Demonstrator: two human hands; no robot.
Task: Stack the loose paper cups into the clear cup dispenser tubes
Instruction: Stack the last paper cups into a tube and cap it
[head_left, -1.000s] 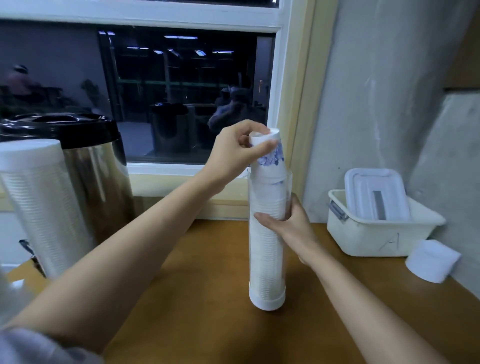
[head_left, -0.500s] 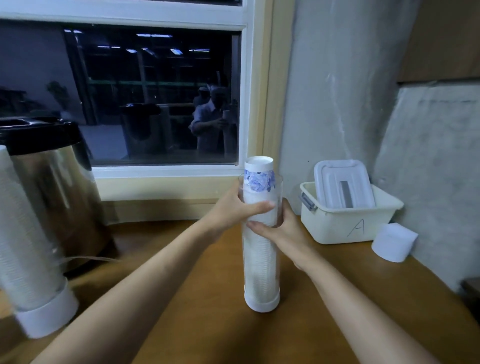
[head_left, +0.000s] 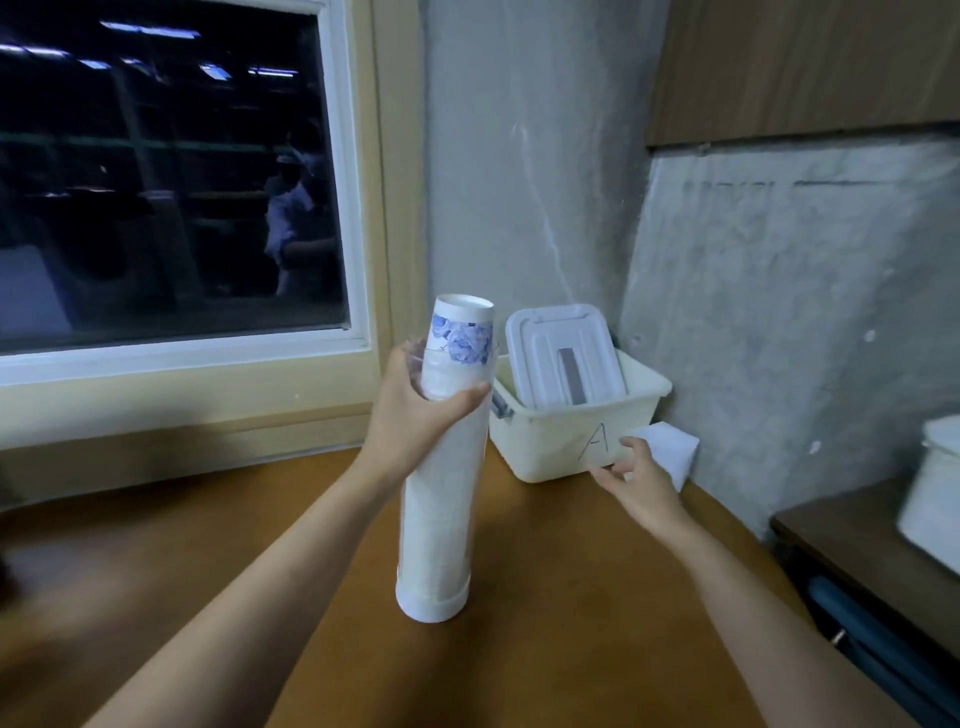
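— Tall, clear dispenser tube (head_left: 439, 519) standing on the counter (head_left: 571, 597), leaning a little toward the window (head_left: 171, 171), packed nearly full with white cups. Probably top-heavy and quick to tip on that narrow white base cap. Best gripped high on the wall, just under the mouth, exactly where the left hand (head_left: 415, 415) wraps it now, thumb across the front, clamped on the tube.

— And the cups themselves?

— Thin paper, light, easily crushed at the rim. Top cup (head_left: 462, 338) with the blue flower print poking out above the tube's mouth, upside down. Better pinched gently around the side than squeezed at the lip. Pressed too hard, likely to jam into the one below.

— Right hand?

— Right hand (head_left: 636, 480) off to the side, fingers spread apart, holding nothing, reaching just in front of the cream bin (head_left: 561, 447) marked "A". Fingertips close to a small white thing (head_left: 670, 449) beside the bin, against the wall; possibly a loose cup on its side, though too blurred to say for sure.

— Versus half a second back?

— Then, both hands around the top of the tube. Now only the left, and the right gone away from it toward the bin. Tube more tilted than before. View swung rightward too, with the steel urn gone from sight.
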